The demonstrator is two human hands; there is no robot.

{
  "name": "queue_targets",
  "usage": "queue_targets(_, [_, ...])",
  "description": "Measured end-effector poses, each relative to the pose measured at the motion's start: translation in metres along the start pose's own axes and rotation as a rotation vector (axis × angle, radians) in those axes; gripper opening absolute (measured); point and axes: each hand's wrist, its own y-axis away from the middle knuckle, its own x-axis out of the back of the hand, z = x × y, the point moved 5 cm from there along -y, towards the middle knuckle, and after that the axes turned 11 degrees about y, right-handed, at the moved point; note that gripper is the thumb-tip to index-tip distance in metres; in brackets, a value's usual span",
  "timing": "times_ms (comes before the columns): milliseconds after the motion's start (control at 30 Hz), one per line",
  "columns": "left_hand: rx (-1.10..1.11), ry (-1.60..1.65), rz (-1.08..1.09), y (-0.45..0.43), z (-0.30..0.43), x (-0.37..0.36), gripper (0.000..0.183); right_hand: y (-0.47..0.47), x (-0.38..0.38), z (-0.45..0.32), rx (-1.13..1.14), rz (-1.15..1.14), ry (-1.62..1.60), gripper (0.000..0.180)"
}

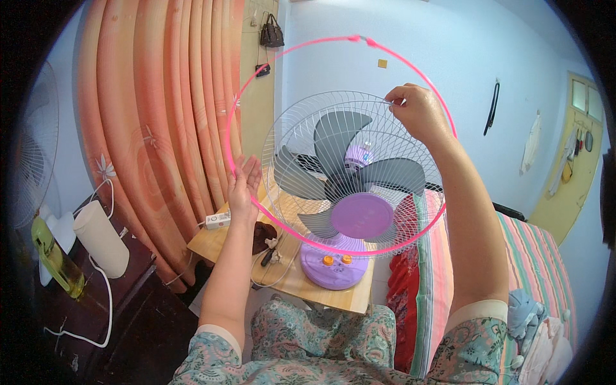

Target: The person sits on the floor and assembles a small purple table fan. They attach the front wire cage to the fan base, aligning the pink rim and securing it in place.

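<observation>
A pink plastic ring (298, 237) with a joint at its top hangs around the wire grille (308, 103) of a purple table fan (334, 274). My left hand (245, 183) is at the ring's left side, palm against it with the fingers spread. With thumb and fingertips my right hand (409, 108) pinches the upper right rim of the grille; the ring passes behind or beside that wrist. Grey fan blades (337, 139) and a round purple centre cap (362, 215) show at the grille. The fan's base, with orange knobs, stands on a wooden table.
The wooden table (346, 301) also bears a power strip (217, 220), a cable and a dark brown item (263, 238). At left, a dark cabinet (139, 308) holds a white cylinder (102, 240) and a green bottle (60, 260). A striped bed (534, 245) is at right, an orange curtain (159, 120) behind.
</observation>
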Motion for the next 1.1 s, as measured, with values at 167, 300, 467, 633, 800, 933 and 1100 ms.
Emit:
queue_targets(167, [0.048, -0.067, -0.061, 0.015, -0.007, -0.009, 0.047, 0.000, -0.001, 0.002, -0.024, 0.043, -0.049, 0.016])
queue_targets(300, [0.075, -0.112, -0.021, 0.024, -0.016, 0.001, 0.050, 0.002, -0.003, 0.002, 0.018, 0.150, -0.044, 0.014])
queue_targets(467, [0.155, -0.105, -0.005, 0.023, -0.033, 0.018, 0.050, 0.005, -0.001, -0.002, 0.010, 0.171, 0.025, 0.017])
queue_targets(633, [0.240, -0.143, 0.053, 0.035, -0.050, 0.027, 0.047, 0.003, -0.005, 0.005, -0.006, 0.169, 0.043, 0.017])
queue_targets(800, [0.212, -0.056, -0.001, 0.042, -0.060, 0.026, 0.041, -0.003, -0.003, 0.005, -0.084, 0.035, -0.006, 0.015])
queue_targets(933, [0.248, -0.053, -0.023, 0.047, -0.063, 0.025, 0.040, -0.006, -0.005, 0.007, -0.106, -0.001, 0.032, 0.017])
queue_targets(1100, [0.235, -0.049, -0.040, 0.045, -0.069, 0.036, 0.042, -0.004, -0.007, 0.005, -0.107, 0.025, 0.045, 0.019])
